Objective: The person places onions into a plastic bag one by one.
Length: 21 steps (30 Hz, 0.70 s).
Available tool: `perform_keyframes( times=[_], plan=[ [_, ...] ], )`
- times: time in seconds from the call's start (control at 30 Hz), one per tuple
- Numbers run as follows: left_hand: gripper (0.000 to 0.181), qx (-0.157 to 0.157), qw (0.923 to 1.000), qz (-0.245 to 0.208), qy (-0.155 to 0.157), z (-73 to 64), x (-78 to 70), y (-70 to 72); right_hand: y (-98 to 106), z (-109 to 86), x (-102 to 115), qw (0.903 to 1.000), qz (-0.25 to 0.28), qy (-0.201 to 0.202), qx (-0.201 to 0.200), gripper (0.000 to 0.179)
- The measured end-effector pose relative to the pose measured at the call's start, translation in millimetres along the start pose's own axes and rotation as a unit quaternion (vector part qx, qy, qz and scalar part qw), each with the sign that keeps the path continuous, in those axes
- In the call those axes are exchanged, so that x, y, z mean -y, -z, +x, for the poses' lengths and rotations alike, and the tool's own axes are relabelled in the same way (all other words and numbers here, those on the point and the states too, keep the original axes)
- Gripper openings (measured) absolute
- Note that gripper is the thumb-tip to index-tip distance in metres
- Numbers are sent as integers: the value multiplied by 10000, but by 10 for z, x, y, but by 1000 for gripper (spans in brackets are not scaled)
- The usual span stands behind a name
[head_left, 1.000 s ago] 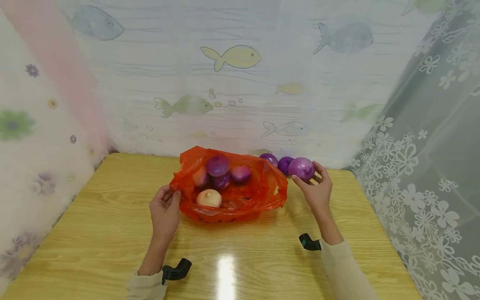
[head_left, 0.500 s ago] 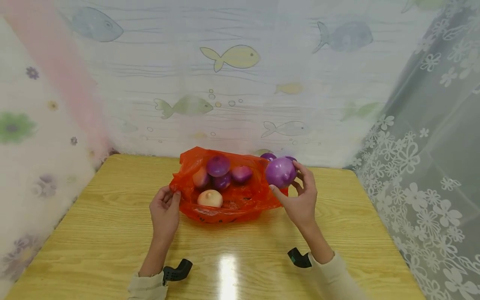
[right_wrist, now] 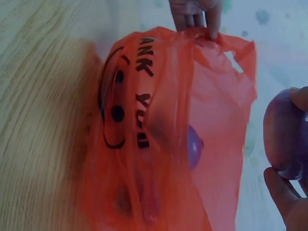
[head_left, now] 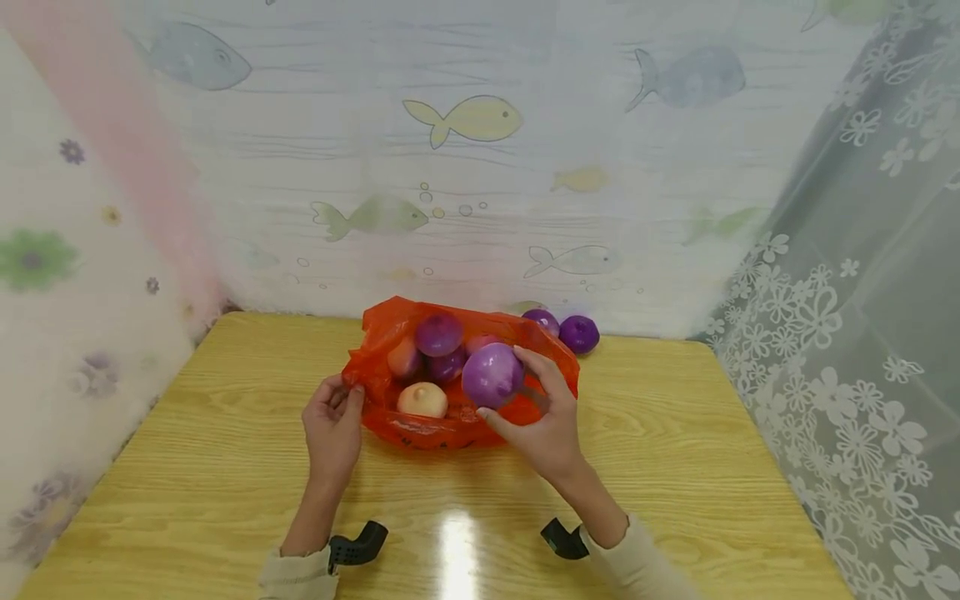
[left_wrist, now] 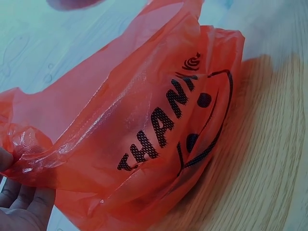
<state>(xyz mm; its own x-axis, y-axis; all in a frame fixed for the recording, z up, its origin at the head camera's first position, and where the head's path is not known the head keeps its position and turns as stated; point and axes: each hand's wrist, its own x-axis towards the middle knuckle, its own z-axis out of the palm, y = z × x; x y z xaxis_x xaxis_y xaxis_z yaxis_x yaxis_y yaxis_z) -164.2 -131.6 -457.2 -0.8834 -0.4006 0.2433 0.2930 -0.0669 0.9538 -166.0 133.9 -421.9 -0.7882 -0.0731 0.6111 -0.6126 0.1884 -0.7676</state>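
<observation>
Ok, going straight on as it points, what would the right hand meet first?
Beyond the purple onion it holds, the right hand would likely meet the onions grouped in the red bag; depth is unclear, so it may pass above.

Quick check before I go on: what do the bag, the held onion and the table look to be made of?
Bag: thin, slightly glossy plastic film; it creases and dim shapes show through.
Held onion: smooth, shiny purple skin, perhaps natural; a plastic imitation can't be ruled out.
Table: wood or wood-look laminate, judging by the grain; the bright glare suggests a smooth, glossy finish.
</observation>
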Motion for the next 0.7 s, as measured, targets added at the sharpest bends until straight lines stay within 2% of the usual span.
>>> perform_keyframes(
  times=[0.27,0.5,0.7],
  plan=[
    [19,61,9999,15,-96,-3,21,-1,-160,24,34,9967,-463,-652,165,76],
    [19,38,10000,39,22,2,11,14,-246,11,-141,9947,-563,-807,301,73],
    [19,-6,9998,139,136,-6,-11,26,-294,19,-207,9908,-871,-958,394,73]
  ],
)
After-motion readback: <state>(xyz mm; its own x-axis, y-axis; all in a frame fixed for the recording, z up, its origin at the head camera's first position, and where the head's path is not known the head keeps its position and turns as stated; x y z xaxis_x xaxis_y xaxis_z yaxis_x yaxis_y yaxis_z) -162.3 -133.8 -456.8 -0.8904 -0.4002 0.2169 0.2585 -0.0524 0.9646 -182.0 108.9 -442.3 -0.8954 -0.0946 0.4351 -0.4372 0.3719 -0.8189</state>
